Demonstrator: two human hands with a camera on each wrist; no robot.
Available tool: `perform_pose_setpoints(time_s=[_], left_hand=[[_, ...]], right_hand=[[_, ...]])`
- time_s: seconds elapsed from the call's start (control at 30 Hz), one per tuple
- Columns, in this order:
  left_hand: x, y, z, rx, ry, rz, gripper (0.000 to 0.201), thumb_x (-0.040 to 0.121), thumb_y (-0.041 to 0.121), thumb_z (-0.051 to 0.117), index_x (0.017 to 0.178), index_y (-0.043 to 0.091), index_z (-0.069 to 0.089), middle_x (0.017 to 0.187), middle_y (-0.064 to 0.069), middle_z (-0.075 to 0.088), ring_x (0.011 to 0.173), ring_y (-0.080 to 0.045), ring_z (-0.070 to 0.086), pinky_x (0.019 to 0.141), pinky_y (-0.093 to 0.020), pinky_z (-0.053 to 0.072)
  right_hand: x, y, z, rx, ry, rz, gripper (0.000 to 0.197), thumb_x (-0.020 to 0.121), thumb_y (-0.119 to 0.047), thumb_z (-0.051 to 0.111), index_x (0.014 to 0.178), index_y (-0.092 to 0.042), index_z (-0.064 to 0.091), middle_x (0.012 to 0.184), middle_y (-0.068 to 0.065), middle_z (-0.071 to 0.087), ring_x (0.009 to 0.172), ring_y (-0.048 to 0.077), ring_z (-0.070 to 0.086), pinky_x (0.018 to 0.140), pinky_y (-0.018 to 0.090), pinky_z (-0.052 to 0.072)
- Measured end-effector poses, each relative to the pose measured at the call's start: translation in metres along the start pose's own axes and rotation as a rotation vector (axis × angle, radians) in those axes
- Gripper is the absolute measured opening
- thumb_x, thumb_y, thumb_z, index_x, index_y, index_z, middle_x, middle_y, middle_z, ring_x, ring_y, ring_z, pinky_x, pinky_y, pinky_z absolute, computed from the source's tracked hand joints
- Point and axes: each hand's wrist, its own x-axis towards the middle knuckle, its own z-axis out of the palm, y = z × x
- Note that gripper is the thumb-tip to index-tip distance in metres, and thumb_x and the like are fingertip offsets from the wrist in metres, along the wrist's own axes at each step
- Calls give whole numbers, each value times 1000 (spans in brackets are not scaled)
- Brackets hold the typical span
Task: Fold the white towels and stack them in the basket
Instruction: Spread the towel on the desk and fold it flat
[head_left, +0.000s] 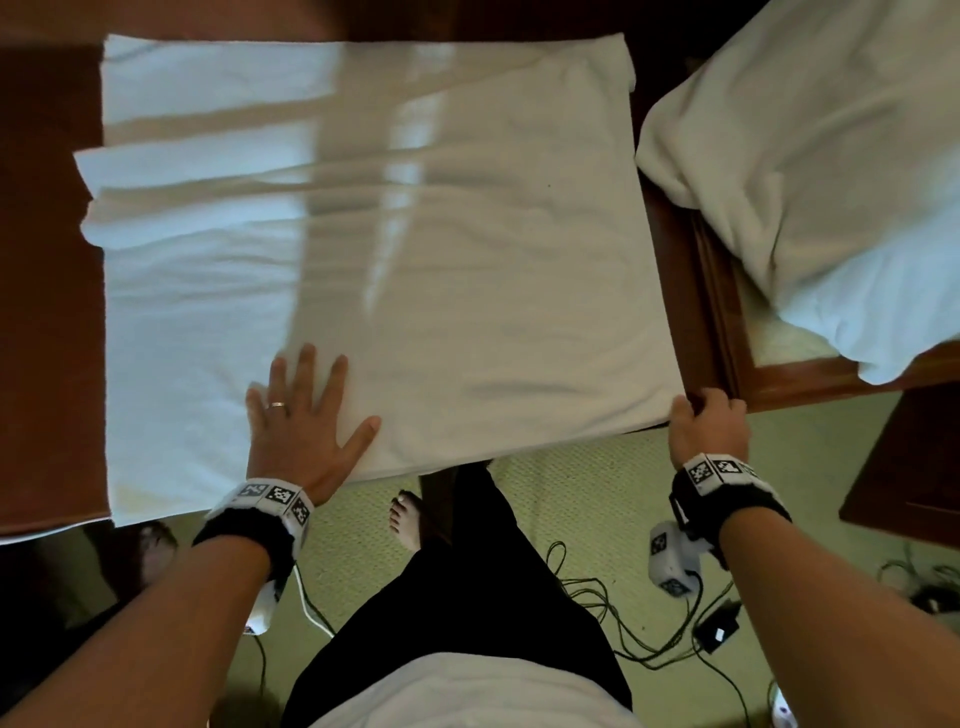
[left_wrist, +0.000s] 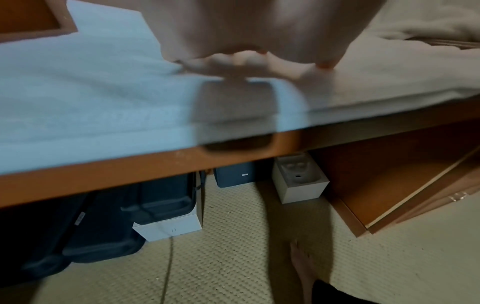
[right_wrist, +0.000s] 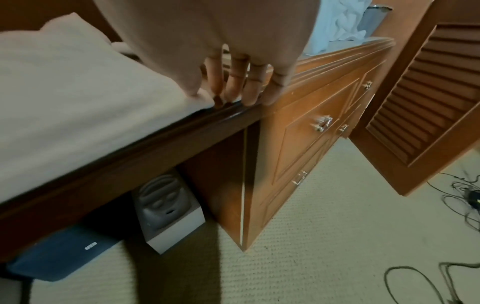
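Flat, the left hand (head_left: 301, 415) presses the white towel (head_left: 467, 234) while the right hand (head_left: 706, 423) pinches its corner.

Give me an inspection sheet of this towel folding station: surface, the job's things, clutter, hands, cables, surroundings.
Surface: brown wooden table, mostly covered by cloth.
Job's things: white towel spread flat, partly folded, creased at its left; towel pile heaped on the cabinet to the right; basket not identifiable.
Clutter: white box and dark cases under the table.
Hands: left hand flat, fingers spread, pressing the towel's near edge; right hand pinches the towel's near right corner.
Cables: black cables and a white cord loose on the carpet by the feet.
Surroundings: drawer cabinet, louvred door, pale carpet.
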Motion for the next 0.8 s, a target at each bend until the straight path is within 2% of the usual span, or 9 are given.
perform_pose_setpoints(time_s=[0.13,0.27,0.33,0.4,0.47,0.6,0.7,0.77,0.8], left_hand=[[4,6,-1,-20,7,-30,89,85,80,14,160,31,5,168,-5,-8,153,-35,-7,118,-64,6],[9,6,-7,-41,22,-34,87,86,77,18,158,28,18,166,-10,7,151,-38,6,117,-64,12],[14,4,-12,-44,63,-43,81,91,71,23,157,24,25,165,-13,15,149,-41,14,116,-63,16],[22,0,-19,-65,88,-80,71,98,64,29,157,24,24,166,-12,12,150,-41,13,118,-63,14],[34,-10,-25,-64,83,-132,70,99,61,33,159,28,19,168,-8,5,151,-40,7,119,-61,9],[56,-31,-36,-50,52,-179,73,98,60,38,160,30,13,168,-6,-1,151,-39,2,119,-61,10],[64,-36,-35,-75,40,-182,73,99,48,47,160,32,10,168,-4,-3,151,-40,1,119,-61,10],[64,-36,-32,-111,44,-196,78,94,54,46,159,38,6,168,0,-6,152,-38,-1,120,-61,8],[63,-36,-29,-120,36,-196,82,90,60,44,158,41,3,168,1,-8,152,-37,-3,120,-61,6]], right_hand=[[5,-11,-10,49,-27,-21,23,93,-23,56,101,-4,66,117,22,57,103,42,57,84,41,46],[-12,-50,-37,168,114,-121,19,94,-23,56,98,-6,64,113,14,57,101,36,56,82,37,42],[-32,-93,-44,333,185,-331,17,93,-22,58,95,-6,63,102,14,62,94,34,59,78,36,42],[-60,-144,-44,489,203,-651,14,91,-18,59,88,-4,61,88,15,63,82,35,60,73,39,44],[-93,-193,-38,575,97,-912,12,89,-14,60,85,-4,61,83,15,62,77,35,60,70,42,46],[-136,-249,-24,486,-391,-1199,11,91,-16,63,86,-7,64,85,12,67,81,34,62,71,44,50],[-107,-233,-12,500,-351,-1132,19,93,-23,62,87,-5,67,89,13,68,84,34,64,76,43,50],[-62,-196,-3,375,-227,-925,27,96,-27,59,112,-7,66,120,15,64,110,35,60,94,41,46],[-38,-170,-1,203,-223,-798,37,99,-32,54,128,-10,59,141,14,53,127,34,49,104,42,41]])
